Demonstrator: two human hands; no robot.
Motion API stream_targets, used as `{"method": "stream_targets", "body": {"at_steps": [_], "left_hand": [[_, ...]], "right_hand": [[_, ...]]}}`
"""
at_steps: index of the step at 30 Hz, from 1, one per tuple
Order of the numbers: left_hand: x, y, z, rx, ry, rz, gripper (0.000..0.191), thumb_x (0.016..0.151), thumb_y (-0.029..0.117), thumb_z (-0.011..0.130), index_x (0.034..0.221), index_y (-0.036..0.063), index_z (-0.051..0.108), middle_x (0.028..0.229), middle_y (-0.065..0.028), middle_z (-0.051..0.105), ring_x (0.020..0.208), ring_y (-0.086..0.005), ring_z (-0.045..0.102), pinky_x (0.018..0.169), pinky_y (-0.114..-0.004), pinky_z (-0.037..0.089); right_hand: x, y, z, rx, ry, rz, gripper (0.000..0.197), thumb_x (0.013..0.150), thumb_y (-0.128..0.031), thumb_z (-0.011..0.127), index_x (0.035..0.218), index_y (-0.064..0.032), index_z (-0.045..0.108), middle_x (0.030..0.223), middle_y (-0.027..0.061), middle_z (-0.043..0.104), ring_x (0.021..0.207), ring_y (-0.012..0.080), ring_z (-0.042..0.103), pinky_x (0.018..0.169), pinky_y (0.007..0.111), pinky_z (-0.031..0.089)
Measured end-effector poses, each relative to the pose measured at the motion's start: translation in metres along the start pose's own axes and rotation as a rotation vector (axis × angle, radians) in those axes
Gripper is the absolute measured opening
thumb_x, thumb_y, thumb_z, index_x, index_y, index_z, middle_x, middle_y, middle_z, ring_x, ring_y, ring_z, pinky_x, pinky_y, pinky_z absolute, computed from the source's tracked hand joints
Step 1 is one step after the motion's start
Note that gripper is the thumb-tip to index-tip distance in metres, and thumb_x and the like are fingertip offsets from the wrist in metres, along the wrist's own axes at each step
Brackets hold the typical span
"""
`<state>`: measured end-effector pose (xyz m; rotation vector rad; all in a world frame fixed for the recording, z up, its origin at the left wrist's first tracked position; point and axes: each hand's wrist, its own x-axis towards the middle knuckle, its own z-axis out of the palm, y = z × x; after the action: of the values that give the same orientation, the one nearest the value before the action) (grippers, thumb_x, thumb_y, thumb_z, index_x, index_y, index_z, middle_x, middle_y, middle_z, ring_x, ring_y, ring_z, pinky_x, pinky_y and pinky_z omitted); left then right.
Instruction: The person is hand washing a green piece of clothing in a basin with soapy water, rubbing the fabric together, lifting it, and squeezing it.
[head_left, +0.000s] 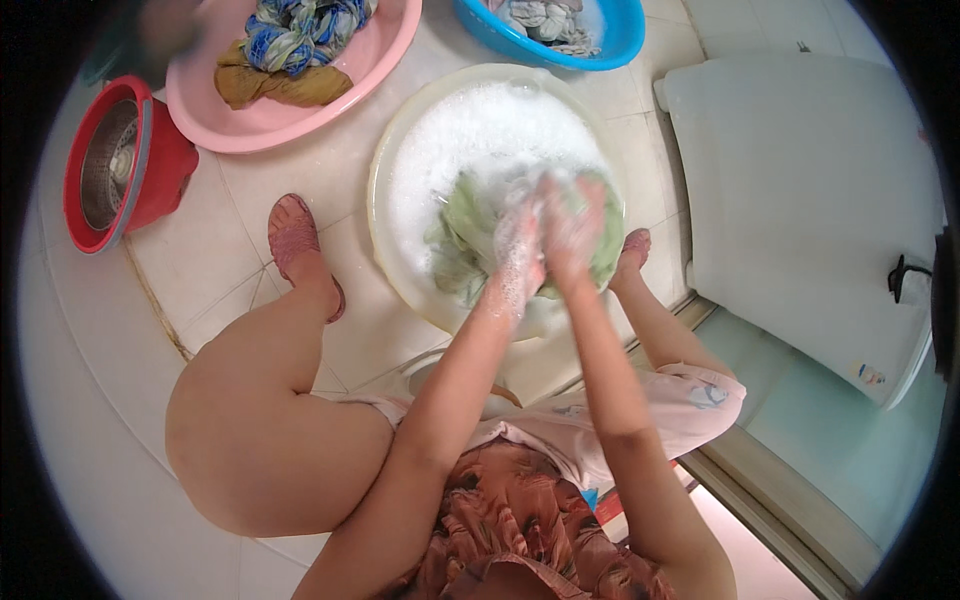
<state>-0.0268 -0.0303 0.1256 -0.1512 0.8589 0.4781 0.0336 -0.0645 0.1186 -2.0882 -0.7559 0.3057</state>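
A pale round basin (379, 255) stands on the floor in front of me, with white suds covering much of its water. Wet green cloth (469, 214) is bunched in its near right part. My left hand (519, 244), coated in foam, grips a fold of this cloth. Close beside it, my right hand (574, 229) has hold of the cloth too. Motion blurs both hands, and the right one's fingers are hard to make out. Foam and the hands hide the part of the cloth between them.
At upper left a pink basin (281, 139) holds blue patterned and mustard cloths. A red spin-mop basket (157, 165) stands left of it. Past the suds is a blue basin (551, 56) with pale cloth in water. A white appliance (795, 187) borders the right side.
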Motion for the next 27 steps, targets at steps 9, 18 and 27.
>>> {"method": "stream_targets", "body": {"at_steps": [9, 18, 27], "left_hand": [[0.029, 0.013, -0.020, -0.052, -0.230, 0.080, 0.042, 0.090, 0.021, 0.047, 0.127, 0.0033, 0.039, 0.117, -0.0093, 0.049, 0.111, -0.0178, 0.043, 0.096, -0.029, 0.034], [-0.015, 0.014, 0.021, 1.083, -0.339, 0.396, 0.034, 0.086, 0.025, 0.054, 0.110, 0.0010, 0.055, 0.100, -0.0072, 0.058, 0.092, -0.0152, 0.052, 0.083, -0.027, 0.039], [-0.098, 0.030, 0.108, 1.835, -0.299, 0.916, 0.025, 0.078, 0.028, 0.061, 0.087, 0.0041, 0.059, 0.078, -0.0098, 0.058, 0.074, -0.0187, 0.055, 0.072, -0.029, 0.043]], "right_hand": [[-0.043, -0.043, 0.003, -0.050, -0.092, -0.082, 0.028, 0.076, -0.026, 0.061, 0.077, 0.0013, 0.055, 0.081, 0.0165, 0.053, 0.081, 0.0312, 0.052, 0.078, 0.036, 0.041], [0.038, -0.012, -0.074, -0.272, -0.237, -0.056, 0.036, 0.072, -0.001, 0.052, 0.108, -0.0073, 0.048, 0.094, 0.0128, 0.060, 0.089, 0.0304, 0.058, 0.079, 0.036, 0.044], [0.013, -0.064, -0.128, 0.046, -0.442, -0.217, 0.053, 0.073, -0.028, 0.064, 0.118, -0.0071, 0.045, 0.105, 0.0194, 0.056, 0.101, 0.0322, 0.053, 0.083, 0.036, 0.042]]}}
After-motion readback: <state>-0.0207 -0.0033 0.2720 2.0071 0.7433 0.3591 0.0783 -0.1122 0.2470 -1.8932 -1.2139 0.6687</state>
